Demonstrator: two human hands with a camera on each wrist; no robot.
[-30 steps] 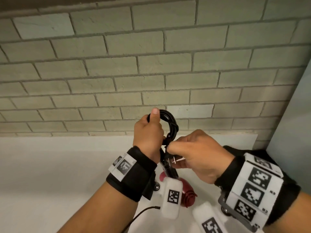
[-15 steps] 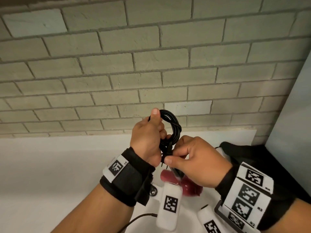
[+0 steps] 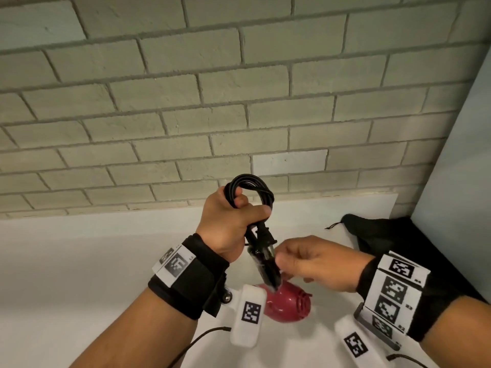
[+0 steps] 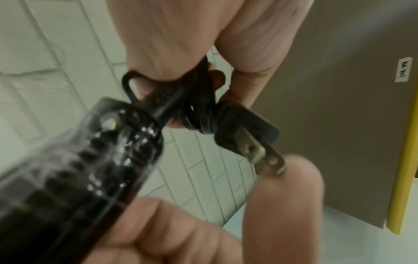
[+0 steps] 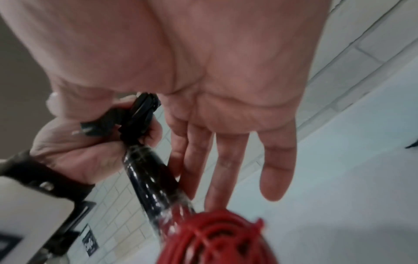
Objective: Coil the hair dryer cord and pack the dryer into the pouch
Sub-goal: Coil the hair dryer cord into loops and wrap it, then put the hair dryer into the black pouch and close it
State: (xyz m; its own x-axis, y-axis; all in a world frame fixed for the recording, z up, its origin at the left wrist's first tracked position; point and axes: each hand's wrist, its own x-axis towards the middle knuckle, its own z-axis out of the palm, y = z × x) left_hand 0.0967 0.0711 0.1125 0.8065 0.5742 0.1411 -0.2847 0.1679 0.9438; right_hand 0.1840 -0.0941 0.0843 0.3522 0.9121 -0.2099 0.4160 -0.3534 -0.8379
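The fingers (image 3: 240,199) of the left hand (image 3: 225,227) are curled round a bundle of glossy black power cord (image 3: 249,189), wound into several tight loops that stand up above the fist. The black two-pronged plug (image 3: 267,236) is seen hanging out just below the thumb, its flat metal blades bare in the left wrist view (image 4: 264,155). From the same grip a glossy black dryer handle (image 3: 265,269) hangs down, and the dark red plastic dryer body (image 3: 288,305) is carried at its lower end, above the white counter (image 3: 79,261); whether it touches the counter cannot be told.

The fingers (image 5: 228,160) of the right hand (image 3: 318,261) are held nearly straight and relaxed, and nothing is grasped by them. They lie just beside the handle, and contact cannot be made out for certain.

The coiling is judged to be finished or very nearly so: no loose length of the dryer's cord is seen trailing, and only the plug end is left free. Whether the bundle has been secured cannot be told.

The packing is judged not yet begun. The black drawstring fabric pouch (image 3: 377,235) lies untouched on the counter to the right, near the grey side panel (image 3: 457,181) and well apart from both hands. Its mouth cannot be seen clearly. It would still have to be opened, the dryer slid in with the cord, and presumably the string drawn.
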